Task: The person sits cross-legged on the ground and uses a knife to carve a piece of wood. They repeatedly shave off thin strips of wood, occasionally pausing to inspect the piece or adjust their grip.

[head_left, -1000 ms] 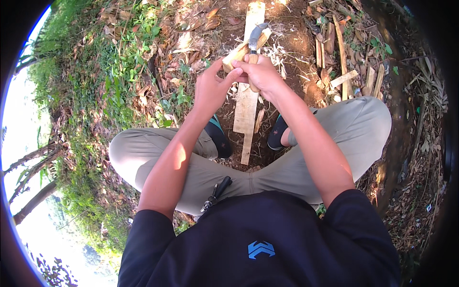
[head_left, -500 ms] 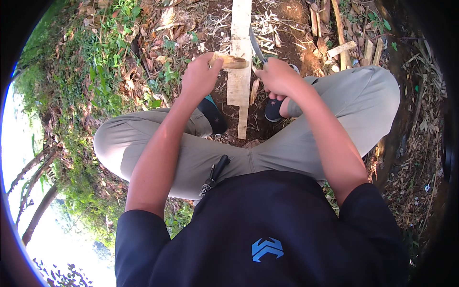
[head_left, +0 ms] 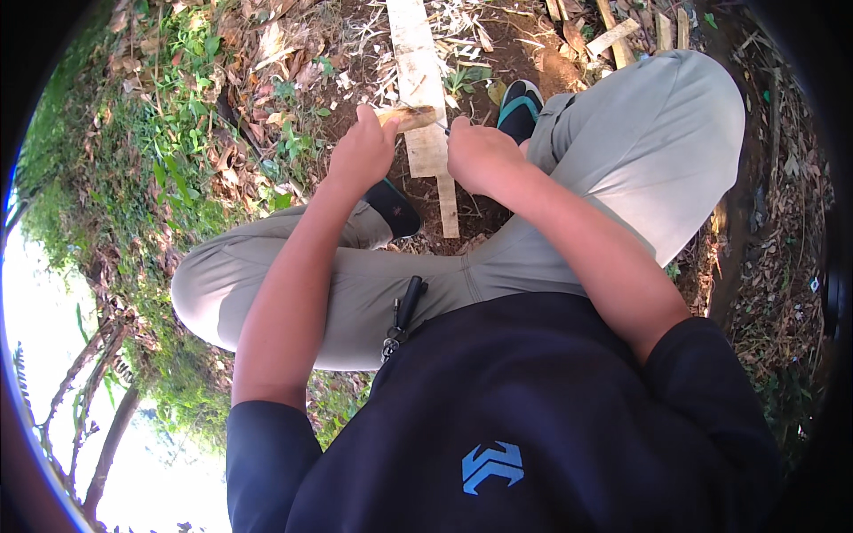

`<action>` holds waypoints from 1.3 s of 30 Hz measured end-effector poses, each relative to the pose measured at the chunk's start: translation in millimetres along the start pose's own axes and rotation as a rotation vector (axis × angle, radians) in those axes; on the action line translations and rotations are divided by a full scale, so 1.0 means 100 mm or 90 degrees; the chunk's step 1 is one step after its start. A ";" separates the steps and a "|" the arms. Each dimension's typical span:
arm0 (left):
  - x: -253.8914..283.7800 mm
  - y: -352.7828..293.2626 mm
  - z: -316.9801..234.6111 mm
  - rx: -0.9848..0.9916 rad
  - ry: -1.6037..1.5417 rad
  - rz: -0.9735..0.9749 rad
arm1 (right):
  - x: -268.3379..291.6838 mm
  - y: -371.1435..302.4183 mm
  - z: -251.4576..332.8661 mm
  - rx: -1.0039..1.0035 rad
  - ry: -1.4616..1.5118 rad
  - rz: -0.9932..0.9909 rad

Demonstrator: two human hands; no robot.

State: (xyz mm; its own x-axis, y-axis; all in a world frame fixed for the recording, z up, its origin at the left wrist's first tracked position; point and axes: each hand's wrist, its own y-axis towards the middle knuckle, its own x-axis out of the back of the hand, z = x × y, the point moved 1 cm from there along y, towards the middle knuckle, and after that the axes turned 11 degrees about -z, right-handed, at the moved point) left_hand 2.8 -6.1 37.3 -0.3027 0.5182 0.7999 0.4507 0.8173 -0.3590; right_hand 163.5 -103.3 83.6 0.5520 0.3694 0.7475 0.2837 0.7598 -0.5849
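The left hand (head_left: 362, 151) is closed around the near end of a short, pale brown piece of split wood (head_left: 410, 116), which sticks out to the right of the fist and lies across a long, pale, flat wooden plank (head_left: 419, 80). The right hand (head_left: 480, 153) is curled into a fist just right of that wood piece; what it grips is hidden by the fingers, apart from a thin dark sliver at its far edge, too small to identify. The two hands sit close together with a narrow gap between them, right over the plank.

The plank runs from the far edge of the view down toward the person, its narrow near end stopping between the bent legs in grey trousers (head_left: 640, 151). A black and teal shoe (head_left: 520, 102) rests just right of the plank, and a dark shoe (head_left: 391, 206) just left of its near end. Bare brown soil lies on both sides of the plank. Green weeds and dry leaves (head_left: 204, 115) spread to the left; loose pale wood offcuts (head_left: 622, 31) lie far right.
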 end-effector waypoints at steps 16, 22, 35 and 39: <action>0.00 0.09 0.14 0.130 0.069 0.022 | -0.17 0.09 0.25 0.105 -0.093 -0.119; 0.10 0.04 -0.09 -0.079 0.040 0.002 | -0.11 0.42 0.07 -0.008 -0.193 0.001; 0.08 0.07 0.14 -0.041 0.107 0.036 | -0.26 0.44 -0.28 0.004 -0.015 0.099; 0.11 0.05 0.25 -0.083 0.123 0.028 | 0.35 0.06 -0.07 -0.065 0.002 0.059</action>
State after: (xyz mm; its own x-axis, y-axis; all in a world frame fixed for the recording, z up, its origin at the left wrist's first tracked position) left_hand -19.8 10.2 32.5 -0.1196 0.4845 0.8666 0.5683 0.7491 -0.3403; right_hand 189.7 -89.5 104.2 0.5821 0.4341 0.6875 0.3087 0.6642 -0.6808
